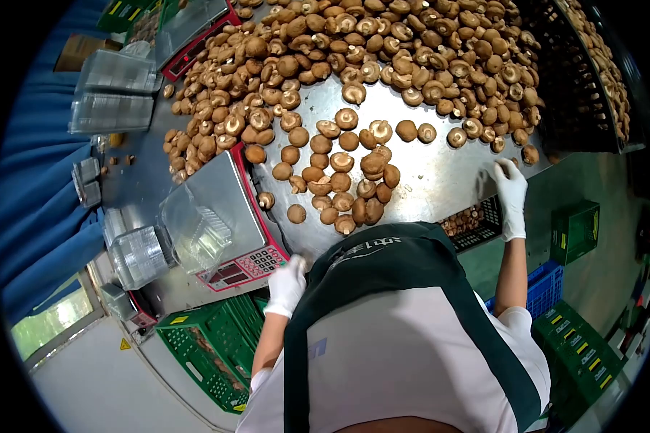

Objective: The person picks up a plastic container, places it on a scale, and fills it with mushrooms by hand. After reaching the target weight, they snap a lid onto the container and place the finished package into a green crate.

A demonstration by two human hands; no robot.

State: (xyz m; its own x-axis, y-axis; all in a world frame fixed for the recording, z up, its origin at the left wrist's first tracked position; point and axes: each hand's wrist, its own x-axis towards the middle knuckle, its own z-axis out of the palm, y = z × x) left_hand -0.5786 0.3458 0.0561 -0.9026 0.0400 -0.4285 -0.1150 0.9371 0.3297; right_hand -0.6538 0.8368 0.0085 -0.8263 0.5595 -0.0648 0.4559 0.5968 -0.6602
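Mushrooms spreading over the desk between two gloved hands

In the head view, the left hand (287, 286) is resting by the near corner of the scale (260, 261); its fingers are bending inward, and I cannot tell whether they are pinching anything. The right hand (511, 193) is hanging at the desk's right edge, its fingers curving and standing slightly apart, with nothing showing between them

The mushrooms (341, 162) are lying on the desk (419, 198): a deep heap (354, 54) is filling the far side, while a looser group is sitting nearer the person, perhaps because single caps are easier to see and reach there

The scale is standing at the left with its keypad facing the person, presumably for easy reading. Clear trays (211, 229) are lying on its plate, and stacks (112, 114) of more are standing along the left edge, seemingly for keeping them close. A black crate (567, 94) of mushrooms is standing at the far right, and a lower crate (490, 216) is sitting beneath the near edge, likely for saving room on top
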